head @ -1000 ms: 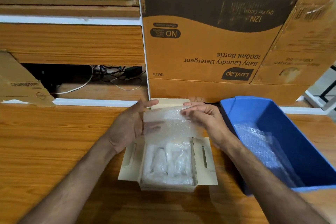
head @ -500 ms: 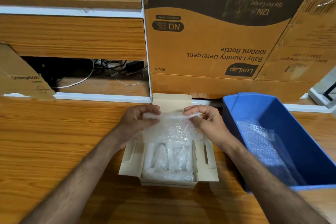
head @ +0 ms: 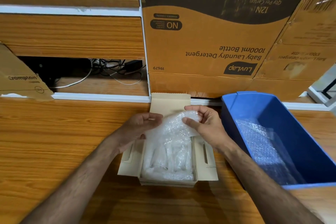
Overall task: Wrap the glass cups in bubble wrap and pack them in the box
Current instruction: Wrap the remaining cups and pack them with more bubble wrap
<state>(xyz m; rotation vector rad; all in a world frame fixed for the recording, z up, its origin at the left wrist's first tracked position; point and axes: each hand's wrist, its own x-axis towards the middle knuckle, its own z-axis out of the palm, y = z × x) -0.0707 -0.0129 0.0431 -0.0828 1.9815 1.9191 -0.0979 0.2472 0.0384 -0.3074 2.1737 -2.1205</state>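
Item: wrap [head: 174, 125], bunched smaller than a second ago, pinched in my left grip [head: 140, 127] and right grip [head: 203, 123] over box [head: 205, 169] of wrapped cups [head: 163, 158]; top padding pending.

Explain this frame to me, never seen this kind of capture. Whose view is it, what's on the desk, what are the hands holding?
There is no robot here. A person wears a wide-angle camera on the head, looking forward and down, so the two forearms coming in from the bottom are their own.

On the wooden desk sits a small open cardboard box with its flaps spread out. Inside it lie glass cups already covered in bubble wrap. Both the left hand and the right hand pinch a loose bubble wrap sheet just above the box. To the right stands a blue plastic bin with more bubble wrap in it. Large cartons are stacked behind.
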